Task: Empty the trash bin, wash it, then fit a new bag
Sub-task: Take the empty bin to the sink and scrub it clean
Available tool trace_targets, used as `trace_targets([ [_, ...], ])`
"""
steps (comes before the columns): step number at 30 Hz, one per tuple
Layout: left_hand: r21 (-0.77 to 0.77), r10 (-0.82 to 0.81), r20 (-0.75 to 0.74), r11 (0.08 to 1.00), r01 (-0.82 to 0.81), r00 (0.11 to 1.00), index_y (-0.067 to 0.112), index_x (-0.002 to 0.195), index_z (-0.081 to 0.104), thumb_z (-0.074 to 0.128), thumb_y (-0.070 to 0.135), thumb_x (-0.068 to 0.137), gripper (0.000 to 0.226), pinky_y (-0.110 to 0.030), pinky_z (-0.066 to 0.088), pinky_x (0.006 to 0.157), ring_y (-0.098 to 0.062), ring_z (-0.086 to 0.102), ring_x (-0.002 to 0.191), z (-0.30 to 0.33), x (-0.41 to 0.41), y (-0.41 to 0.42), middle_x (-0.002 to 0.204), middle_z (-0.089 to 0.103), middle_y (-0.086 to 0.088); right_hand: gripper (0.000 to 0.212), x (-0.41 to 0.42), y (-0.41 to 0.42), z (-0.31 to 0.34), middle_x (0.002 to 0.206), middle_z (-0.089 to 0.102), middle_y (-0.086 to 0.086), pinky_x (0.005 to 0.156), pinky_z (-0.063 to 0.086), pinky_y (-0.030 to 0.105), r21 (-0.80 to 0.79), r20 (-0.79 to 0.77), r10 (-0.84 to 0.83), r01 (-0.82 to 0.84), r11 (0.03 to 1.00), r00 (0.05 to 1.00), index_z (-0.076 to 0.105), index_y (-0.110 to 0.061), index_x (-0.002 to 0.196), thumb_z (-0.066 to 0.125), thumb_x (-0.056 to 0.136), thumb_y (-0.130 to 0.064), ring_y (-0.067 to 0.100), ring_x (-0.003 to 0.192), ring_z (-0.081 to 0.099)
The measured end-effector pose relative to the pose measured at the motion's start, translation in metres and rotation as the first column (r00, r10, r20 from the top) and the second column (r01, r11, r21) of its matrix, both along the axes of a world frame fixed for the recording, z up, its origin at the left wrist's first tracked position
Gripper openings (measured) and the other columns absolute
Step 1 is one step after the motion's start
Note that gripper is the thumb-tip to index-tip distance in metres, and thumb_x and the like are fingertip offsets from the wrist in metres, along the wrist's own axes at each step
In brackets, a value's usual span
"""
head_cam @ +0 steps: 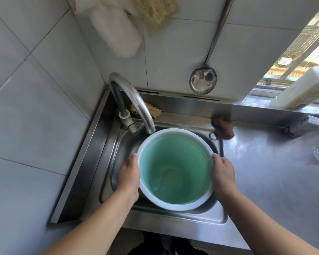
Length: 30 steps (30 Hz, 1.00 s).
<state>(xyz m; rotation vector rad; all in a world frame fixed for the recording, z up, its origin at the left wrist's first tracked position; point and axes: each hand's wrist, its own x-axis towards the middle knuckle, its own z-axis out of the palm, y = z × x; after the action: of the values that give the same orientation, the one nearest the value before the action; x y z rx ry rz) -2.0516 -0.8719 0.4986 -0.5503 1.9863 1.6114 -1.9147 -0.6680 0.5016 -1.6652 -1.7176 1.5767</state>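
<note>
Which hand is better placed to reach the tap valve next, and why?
Left. The left hand grips the bin on the side nearer the valve; the right hand would have to cross over the bin.

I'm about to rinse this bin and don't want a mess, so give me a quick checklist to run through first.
1. Bin emptied, no bag or rubbish inside: ok.
2. Both hands on the rim, left hand and right hand on opposite sides: ok.
3. Bin sitting over the sink, not the counter: ok.
4. Tap spout above the bin's far rim: ok.
5. Water running: cannot tell.
6. Scrubber within reach beside the sink: ok.
</note>
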Motion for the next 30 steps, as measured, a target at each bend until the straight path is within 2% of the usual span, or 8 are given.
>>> trace_targets([
  [8,0.016,-0.016,-0.011,1.0,0.017,1.0,0.022,0.097,0.067,0.049,0.052,0.094,0.035,-0.029,0.049,0.064,-0.018,0.068,0.087,0.008,-0.014,0.015,0.093,0.073,0.002,0.029,-0.023,0.018,0.007,0.073,0.048,0.005,0.062,0.04,0.035,0.055,-0.011,0.015,-0.014,0.998,1.0,0.045,-0.013,0.072,0.047,0.086,-0.038,0.021,0.067,0.045],
  [11,-0.001,0.018,-0.039,1.0,-0.018,0.999,0.023,0.094,0.067,0.049,0.053,0.093,0.035,-0.033,0.054,0.071,-0.019,0.068,0.087,0.012,-0.025,0.005,0.093,0.073,0.001,0.029,-0.037,0.006,0.007,0.07,0.042,0.005,0.059,0.036,0.034,0.071,-0.054,0.063,-0.059,0.996,0.997,0.041,-0.013,0.07,0.044,0.087,-0.037,0.019,0.064,0.041],
  [15,-0.006,0.076,-0.048,0.997,-0.076,0.996,0.024,0.089,0.068,0.051,0.05,0.093,0.032,-0.028,0.052,0.058,-0.018,0.072,0.077,0.01,-0.026,-0.009,0.079,0.075,0.005,0.032,-0.039,-0.009,0.0,0.068,0.038,0.003,0.058,0.033,0.035,0.051,-0.075,0.091,-0.087,0.995,0.993,0.034,-0.017,0.066,0.045,0.088,-0.038,0.018,0.063,0.038],
  [19,-0.019,0.061,-0.001,0.998,-0.061,0.998,0.021,0.093,0.07,0.051,0.049,0.092,0.034,-0.032,0.055,0.065,-0.025,0.072,0.081,0.001,-0.012,-0.003,0.088,0.076,-0.003,0.028,-0.025,0.0,-0.005,0.07,0.04,0.007,0.059,0.035,0.037,0.018,-0.044,0.072,-0.071,0.997,0.996,0.041,-0.014,0.071,0.048,0.086,-0.037,0.019,0.063,0.04],
  [22,-0.001,0.02,0.055,1.0,-0.02,0.998,0.021,0.098,0.071,0.05,0.05,0.092,0.036,-0.029,0.05,0.062,-0.022,0.07,0.083,-0.003,-0.003,0.01,0.089,0.075,-0.002,0.028,-0.018,0.019,-0.005,0.072,0.047,0.008,0.059,0.04,0.035,0.014,0.003,0.053,-0.053,0.998,0.999,0.048,-0.013,0.075,0.049,0.085,-0.039,0.021,0.066,0.047],
  [25,0.016,0.029,0.076,0.999,-0.03,0.997,0.022,0.094,0.07,0.05,0.051,0.092,0.035,-0.027,0.047,0.06,-0.018,0.07,0.082,-0.004,-0.004,0.016,0.086,0.075,0.003,0.029,-0.024,0.028,-0.004,0.073,0.048,0.008,0.059,0.039,0.035,0.047,0.004,0.066,-0.066,0.997,0.998,0.048,-0.013,0.074,0.049,0.086,-0.039,0.021,0.066,0.047],
  [27,-0.013,0.044,0.048,0.999,-0.044,0.998,0.022,0.095,0.07,0.049,0.052,0.092,0.037,-0.029,0.049,0.063,-0.019,0.069,0.085,-0.003,-0.009,0.012,0.09,0.075,0.003,0.03,-0.033,0.024,-0.003,0.07,0.044,0.006,0.059,0.036,0.034,0.081,-0.016,0.09,-0.088,0.993,0.996,0.044,-0.014,0.071,0.048,0.087,-0.039,0.02,0.064,0.043],
  [30,-0.05,0.078,0.02,0.996,-0.077,0.997,0.02,0.102,0.07,0.049,0.054,0.089,0.042,-0.037,0.056,0.077,-0.026,0.069,0.091,-0.003,-0.015,-0.001,0.098,0.074,-0.003,0.031,-0.043,0.01,-0.004,0.069,0.041,0.004,0.056,0.034,0.034,0.112,-0.029,0.146,-0.142,0.984,0.989,0.042,-0.014,0.072,0.046,0.09,-0.04,0.018,0.062,0.04],
])
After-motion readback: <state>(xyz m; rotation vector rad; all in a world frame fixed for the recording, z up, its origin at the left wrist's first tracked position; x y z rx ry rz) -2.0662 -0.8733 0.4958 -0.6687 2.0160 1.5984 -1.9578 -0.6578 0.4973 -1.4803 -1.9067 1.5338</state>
